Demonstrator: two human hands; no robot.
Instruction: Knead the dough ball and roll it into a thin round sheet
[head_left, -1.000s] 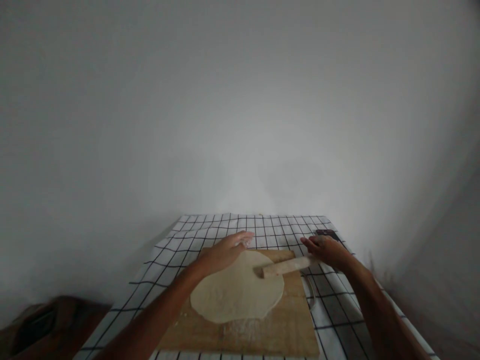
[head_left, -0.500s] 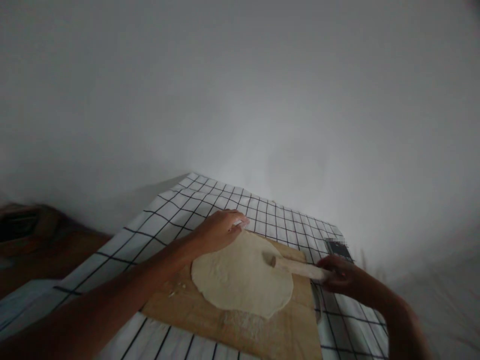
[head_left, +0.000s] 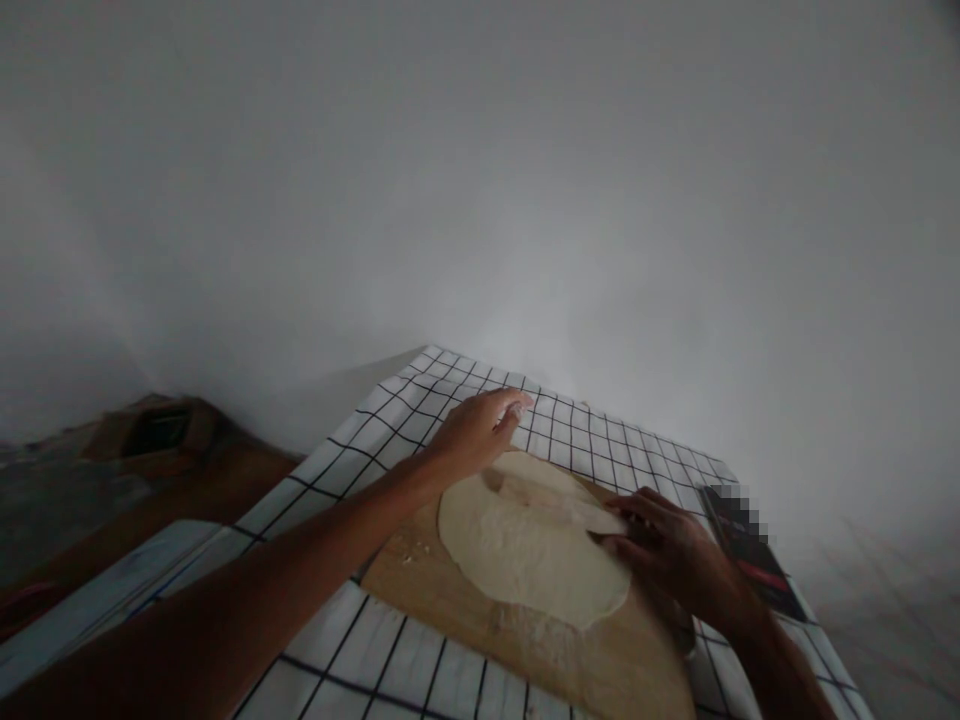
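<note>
A large, flat sheet of pale dough [head_left: 525, 560] lies on a wooden board [head_left: 420, 600], with loose flour near its front edge. My right hand [head_left: 660, 545] is closed around one end of a light wooden rolling pin [head_left: 547, 500], which lies across the upper part of the dough. Above the far left edge of the dough is my left hand [head_left: 480, 430], its fingers loosely bent, floury at the tips and a little apart from the thumb. Nothing shows in it.
Under the board is a white tablecloth with black grid lines [head_left: 420, 650]. A dark, flat packet or box [head_left: 754, 550] lies at the table's right. Plain wall [head_left: 480, 200] rises behind. A brown box-like object [head_left: 154, 435] sits off to the left, beyond the table.
The rolling pin has moved left across the dough with my right hand. My left hand has lifted off the dough's far edge. The view has shifted, so the table sits further right.
</note>
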